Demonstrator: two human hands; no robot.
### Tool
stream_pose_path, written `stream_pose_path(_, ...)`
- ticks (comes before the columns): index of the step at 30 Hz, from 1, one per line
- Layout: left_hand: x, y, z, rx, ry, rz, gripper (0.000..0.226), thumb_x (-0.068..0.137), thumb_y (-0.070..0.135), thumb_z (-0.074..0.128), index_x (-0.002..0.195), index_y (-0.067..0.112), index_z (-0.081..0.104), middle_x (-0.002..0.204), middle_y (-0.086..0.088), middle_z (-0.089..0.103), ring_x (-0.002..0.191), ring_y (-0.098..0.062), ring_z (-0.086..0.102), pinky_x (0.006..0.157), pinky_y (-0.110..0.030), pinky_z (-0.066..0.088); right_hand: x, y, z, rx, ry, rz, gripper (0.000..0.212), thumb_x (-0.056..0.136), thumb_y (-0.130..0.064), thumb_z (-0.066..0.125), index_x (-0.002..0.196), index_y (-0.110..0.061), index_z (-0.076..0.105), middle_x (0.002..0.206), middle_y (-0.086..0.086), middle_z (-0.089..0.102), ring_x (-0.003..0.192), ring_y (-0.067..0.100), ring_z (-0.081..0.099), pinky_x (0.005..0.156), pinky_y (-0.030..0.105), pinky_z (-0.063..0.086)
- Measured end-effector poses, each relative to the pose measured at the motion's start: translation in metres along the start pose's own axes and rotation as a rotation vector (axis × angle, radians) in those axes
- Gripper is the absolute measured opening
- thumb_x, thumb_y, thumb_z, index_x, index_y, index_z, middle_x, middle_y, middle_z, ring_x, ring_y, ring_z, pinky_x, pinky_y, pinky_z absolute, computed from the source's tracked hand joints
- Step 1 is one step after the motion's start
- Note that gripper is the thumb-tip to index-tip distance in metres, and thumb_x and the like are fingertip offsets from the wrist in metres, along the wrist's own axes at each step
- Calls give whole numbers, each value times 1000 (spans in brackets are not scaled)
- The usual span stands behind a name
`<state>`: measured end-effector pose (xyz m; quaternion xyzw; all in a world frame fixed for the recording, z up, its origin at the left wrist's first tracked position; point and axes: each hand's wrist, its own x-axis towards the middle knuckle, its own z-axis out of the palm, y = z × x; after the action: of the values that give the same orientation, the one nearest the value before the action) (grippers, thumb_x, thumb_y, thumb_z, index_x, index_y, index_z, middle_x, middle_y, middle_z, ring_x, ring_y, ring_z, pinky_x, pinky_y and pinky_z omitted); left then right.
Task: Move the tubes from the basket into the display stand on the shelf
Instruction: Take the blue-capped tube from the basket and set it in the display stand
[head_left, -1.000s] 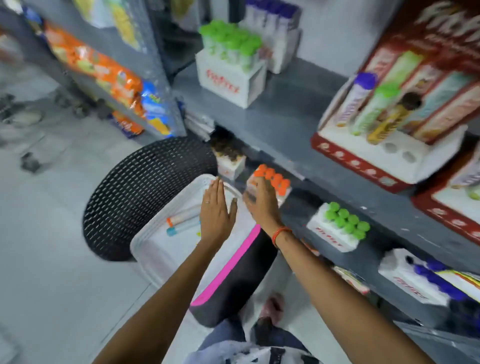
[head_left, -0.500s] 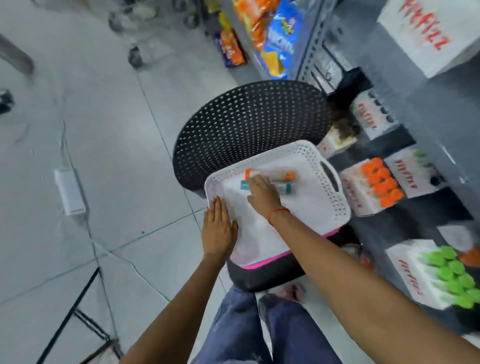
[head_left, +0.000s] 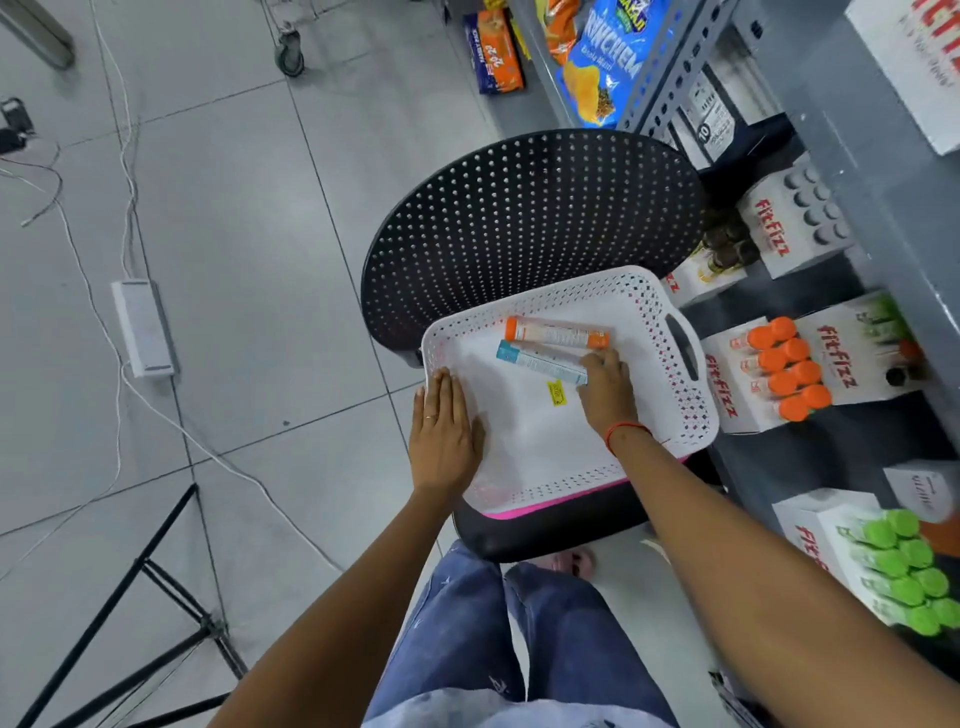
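R hand (head_left: 605, 392) on blue tube (head_left: 540, 362)

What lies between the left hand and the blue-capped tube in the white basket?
In the head view, only bare white basket floor separates the left hand from the blue-capped tube.

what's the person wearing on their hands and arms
Both forearms are bare, with no sleeves in view. The left hand has a thin ring on one finger. The right hand has an orange-red thread band around the wrist. No gloves.

A black perforated plastic chair (head_left: 530, 208) carries the white lattice plastic basket (head_left: 670, 415); right, grey metal shelves (head_left: 841, 291) bear white tube boxes (head_left: 748, 379).
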<state>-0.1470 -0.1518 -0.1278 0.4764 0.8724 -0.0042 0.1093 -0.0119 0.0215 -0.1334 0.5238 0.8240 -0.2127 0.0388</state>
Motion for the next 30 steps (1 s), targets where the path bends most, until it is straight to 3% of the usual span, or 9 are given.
stream_pose_path(3,1,-31,17,24,-16,-109,67,94,43,14,145,-1,25,152,-18,27,142,-30,23,114,-43,-1,9,-29,11,129,-122,-120,32,86,-3,61,117,1,55,127,23,47,112,37,46,93,39,45)
stream_pose_path(7,-14,-61,43,74,-93,-204,65,97,42,20,144,-3,26,152,-19,28,142,-31,23,113,-42,-6,1,-47,9,197,-252,-219,31,87,-15,64,113,0,58,109,20,61,98,34,58,73,26,37)
stream_pose_path(12,-47,-89,73,54,-142,-282,64,98,42,21,142,-5,28,150,-22,31,141,-32,23,118,-41,0,-19,-49,-13,119,-253,-302,29,81,-17,70,106,-6,61,96,13,65,79,20,52,68,24,37)
stream_pose_path(15,-52,-74,74,10,-163,-293,69,95,43,12,140,-6,33,148,-22,34,140,-31,28,116,-40,-5,-26,-45,-32,106,-231,-294,29,75,-18,75,101,-9,65,88,10,67,79,24,58,67,25,38)
stream_pose_path(17,-44,-51,68,-36,-146,-253,67,96,42,16,141,-5,31,149,-21,32,140,-29,27,115,-38,-7,-29,-43,-49,86,-211,-288,29,72,-18,76,98,-10,68,86,12,70,79,28,62,66,29,45)
stream_pose_path(20,-24,-22,58,-93,-65,-205,62,96,40,28,139,-5,35,147,-21,36,138,-31,33,116,-39,1,-36,-46,-74,87,-176,-284,32,70,-20,77,100,-12,69,96,17,74,92,33,68,79,41,54)
stream_pose_path(23,-12,-7,47,-139,8,-160,62,91,36,32,138,-5,36,145,-22,39,135,-32,37,114,-38,4,-46,-47,-88,101,-179,-254,33,74,-23,76,104,-12,69,99,16,75,94,32,68,78,38,52)
stream_pose_path(27,-2,3,25,-196,173,-114,61,95,35,36,143,-3,29,150,-21,30,140,-30,28,116,-40,12,-62,-49,-110,174,-106,-241,27,74,-25,76,99,-14,69,94,10,75,91,27,66,68,25,40)
stream_pose_path(30,7,11,12,-199,202,-69,64,95,38,33,145,-2,24,153,-18,25,142,-28,22,117,-39,10,-76,-46,-138,238,-64,-250,30,78,-20,72,107,-14,66,101,11,73,94,29,65,73,31,45)
